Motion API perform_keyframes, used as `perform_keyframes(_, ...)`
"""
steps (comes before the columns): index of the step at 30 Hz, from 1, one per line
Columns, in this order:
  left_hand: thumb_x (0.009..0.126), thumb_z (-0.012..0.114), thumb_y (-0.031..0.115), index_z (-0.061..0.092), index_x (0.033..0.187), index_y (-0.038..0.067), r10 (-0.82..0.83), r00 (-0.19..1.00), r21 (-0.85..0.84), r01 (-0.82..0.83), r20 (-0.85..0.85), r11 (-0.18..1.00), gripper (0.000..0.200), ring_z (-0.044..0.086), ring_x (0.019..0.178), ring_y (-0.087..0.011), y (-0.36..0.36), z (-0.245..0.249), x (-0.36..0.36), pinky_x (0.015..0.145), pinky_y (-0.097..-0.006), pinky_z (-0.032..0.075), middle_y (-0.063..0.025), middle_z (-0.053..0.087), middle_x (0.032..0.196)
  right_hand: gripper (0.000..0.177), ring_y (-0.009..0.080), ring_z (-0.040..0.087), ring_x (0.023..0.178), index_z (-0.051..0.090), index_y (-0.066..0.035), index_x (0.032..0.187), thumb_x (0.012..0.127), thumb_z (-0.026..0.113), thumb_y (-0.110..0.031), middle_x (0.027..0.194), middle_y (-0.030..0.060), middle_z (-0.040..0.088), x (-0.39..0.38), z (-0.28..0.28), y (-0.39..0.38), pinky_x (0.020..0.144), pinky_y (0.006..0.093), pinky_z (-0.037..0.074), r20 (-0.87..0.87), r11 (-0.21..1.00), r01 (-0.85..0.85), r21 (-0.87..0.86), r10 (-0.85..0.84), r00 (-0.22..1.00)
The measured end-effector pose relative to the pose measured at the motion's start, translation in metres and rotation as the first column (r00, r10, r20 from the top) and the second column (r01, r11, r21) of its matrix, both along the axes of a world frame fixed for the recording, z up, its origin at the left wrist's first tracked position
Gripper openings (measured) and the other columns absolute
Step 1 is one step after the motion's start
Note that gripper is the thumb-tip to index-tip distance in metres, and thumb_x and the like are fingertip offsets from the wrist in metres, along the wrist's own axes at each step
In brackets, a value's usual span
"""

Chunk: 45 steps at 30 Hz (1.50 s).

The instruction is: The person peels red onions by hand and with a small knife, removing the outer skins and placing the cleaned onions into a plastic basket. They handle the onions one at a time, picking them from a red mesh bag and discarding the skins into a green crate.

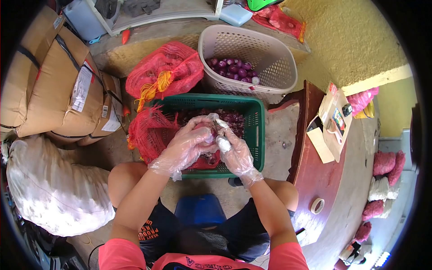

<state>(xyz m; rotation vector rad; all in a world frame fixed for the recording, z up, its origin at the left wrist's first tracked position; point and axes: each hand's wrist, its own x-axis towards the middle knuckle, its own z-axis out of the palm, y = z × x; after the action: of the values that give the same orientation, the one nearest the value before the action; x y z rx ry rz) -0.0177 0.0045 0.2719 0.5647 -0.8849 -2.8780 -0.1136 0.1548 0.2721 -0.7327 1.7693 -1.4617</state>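
Both hands wear clear plastic gloves and meet above a green crate (259, 135). My left hand (186, 146) is closed around a red onion (209, 135), partly hidden by the fingers. In my right hand (238, 155) is a small knife (223, 144); a whitish end shows at the palm, and its dark blade side is close to the onion. Dark red onion skins and onions (231, 119) lie inside the crate. A red mesh sack (150, 130) hangs over the crate's left side, its lower part reaching under my left hand.
A pale perforated basket (274, 67) behind the crate holds several peeled purple onions (234, 67). Beside it sits a full red mesh bag (166, 69). Taped brown cartons (49, 90) and a white sack (58, 189) stand left; a wooden table (319, 193) with a tape roll (317, 206) stands right.
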Motion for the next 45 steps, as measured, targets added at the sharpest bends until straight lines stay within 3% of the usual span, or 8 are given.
perform_keyframes(19,0.094,0.060,0.031,0.043,0.133,0.005,-0.045,0.993,0.061,0.052,-0.111,0.997,0.050,0.063,0.093,-0.0318,-0.008,0.000,0.003,0.065,-0.0337,0.054,-0.0159,0.054,0.123,0.048,0.0049,0.038,0.061,0.044,-0.011,0.144,0.097,0.050,-0.022,0.080,-0.0009,0.056,-0.028,0.023,0.015,0.056,0.0214,0.038,-0.012,0.974,0.164,0.156,-0.164,0.986)
perform_keyframes(25,0.096,0.056,0.032,0.047,0.132,0.005,0.007,0.987,0.128,0.014,-0.162,0.992,0.046,0.061,0.099,-0.0316,-0.009,-0.004,-0.001,0.080,-0.0376,0.053,-0.0145,0.054,0.125,0.063,0.0396,0.065,0.078,0.027,-0.016,0.151,0.096,0.050,-0.037,0.093,0.0231,0.067,-0.037,0.013,0.019,0.074,0.0457,0.049,-0.462,0.866,0.163,0.474,0.087,0.883)
perform_keyframes(28,0.096,0.055,0.031,0.046,0.133,0.006,0.053,0.994,0.112,-0.042,-0.098,0.993,0.046,0.062,0.098,-0.0305,-0.006,-0.002,-0.004,0.079,-0.0369,0.053,-0.0143,0.054,0.126,0.074,0.0515,0.058,0.097,0.013,-0.018,0.154,0.095,0.049,-0.044,0.098,0.0325,0.064,-0.034,0.009,0.018,0.084,0.0532,0.044,-0.367,0.808,0.138,0.573,0.102,0.925)
perform_keyframes(34,0.096,0.055,0.029,0.040,0.139,0.009,-0.049,0.998,-0.053,0.051,0.029,0.997,0.050,0.064,0.087,-0.0250,-0.012,-0.004,-0.002,0.067,-0.0326,0.051,-0.0114,0.056,0.121,0.077,0.0529,0.060,0.091,0.009,-0.015,0.154,0.095,0.049,-0.044,0.100,0.0325,0.064,-0.030,0.010,0.017,0.081,0.0524,0.046,-0.342,0.876,0.043,0.480,0.142,0.929)
perform_keyframes(37,0.096,0.055,0.028,0.038,0.141,0.010,0.011,0.992,-0.149,0.007,0.124,0.989,0.051,0.064,0.082,-0.0224,-0.007,-0.004,-0.004,0.062,-0.0294,0.049,-0.0091,0.057,0.117,0.075,0.0454,0.064,0.078,0.012,-0.014,0.154,0.095,0.049,-0.043,0.105,0.0311,0.062,-0.040,0.029,0.020,0.078,0.0481,0.048,0.377,0.918,-0.182,0.352,0.039,0.925)
perform_keyframes(41,0.097,0.054,0.030,0.038,0.142,0.009,0.032,0.988,-0.212,0.001,0.153,0.977,0.052,0.063,0.079,-0.0192,-0.006,0.000,-0.005,0.060,-0.0264,0.047,-0.0075,0.058,0.114,0.069,0.0129,0.047,0.050,0.021,-0.016,0.153,0.095,0.050,-0.040,0.068,0.0093,0.055,-0.027,-0.011,0.019,0.048,0.0286,0.039,-0.330,0.937,0.053,0.344,0.068,0.942)
perform_keyframes(43,0.097,0.055,0.029,0.039,0.141,0.009,0.009,0.992,-0.208,0.018,0.129,0.978,0.051,0.064,0.081,-0.0201,-0.008,-0.001,-0.003,0.062,-0.0291,0.050,-0.0076,0.058,0.110,0.068,0.0119,0.043,0.046,0.022,-0.017,0.153,0.095,0.051,-0.041,0.063,0.0056,0.050,-0.030,0.009,0.018,0.043,0.0271,0.033,0.235,0.948,0.014,0.318,-0.093,0.968)
perform_keyframes(45,0.097,0.056,0.028,0.039,0.140,0.008,-0.015,0.994,-0.210,0.037,0.107,0.977,0.050,0.064,0.082,-0.0205,-0.008,-0.001,-0.005,0.064,-0.0306,0.051,-0.0078,0.059,0.108,0.067,0.0119,0.038,0.042,0.023,-0.018,0.152,0.095,0.051,-0.041,0.063,0.0046,0.050,-0.036,0.018,0.021,0.039,0.0264,0.029,0.645,0.975,0.002,0.221,-0.148,0.750)
